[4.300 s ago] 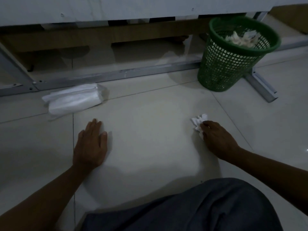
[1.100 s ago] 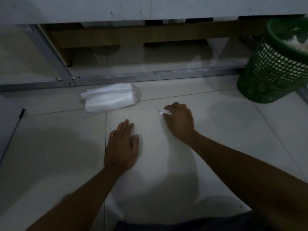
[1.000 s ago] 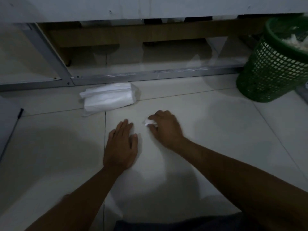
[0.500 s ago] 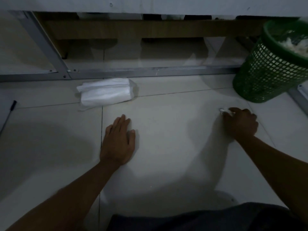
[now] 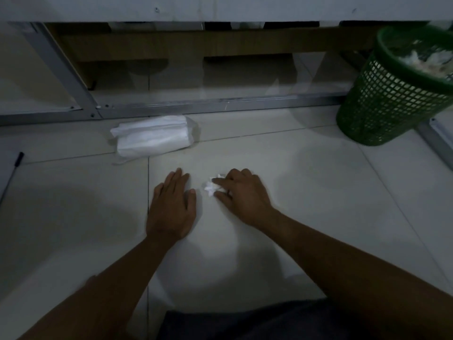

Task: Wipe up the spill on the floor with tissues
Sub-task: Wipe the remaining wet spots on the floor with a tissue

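My right hand [image 5: 241,196] presses a crumpled white tissue [image 5: 209,187] onto the pale floor tile [image 5: 306,192]; only a small wad shows past the fingertips. My left hand [image 5: 171,207] lies flat on the same tile, palm down, fingers together, just left of the wad and holding nothing. A white pack of tissues [image 5: 153,136] lies on the floor beyond my left hand. No wet patch stands out in this dim light.
A green mesh wastebasket [image 5: 392,94] with used tissues inside stands at the far right. Grey metal frame bars [image 5: 220,105] run along the floor under a white table. A thin dark stick [image 5: 18,159] lies at the left edge. My dark trouser knee [image 5: 269,320] fills the bottom.
Half a second ago my right hand was out near the basket; it has swept the tissue back left beside my left hand. My left hand has stayed planted.
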